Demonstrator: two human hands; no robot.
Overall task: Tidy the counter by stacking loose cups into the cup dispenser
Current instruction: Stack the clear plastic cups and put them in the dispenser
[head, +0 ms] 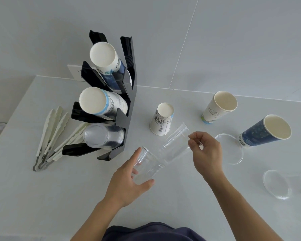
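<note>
A black cup dispenser (129,108) stands at the back left of the counter, with paper cups in its two upper slots and clear plastic cups (102,135) in the lowest. My left hand (129,180) holds a clear plastic cup (149,165) on its side above the counter. My right hand (205,153) pinches the rim of a second clear cup (175,143), whose base sits inside the mouth of the first. Loose paper cups stand behind: an upturned white one (162,119), an upright white one (219,106) and a dark blue one (266,131).
Two more clear cups lie on the right, one (233,150) beside the blue cup and one (281,184) near the frame's edge. White plastic tongs (54,136) lie left of the dispenser. A tiled wall (215,40) rises behind the counter.
</note>
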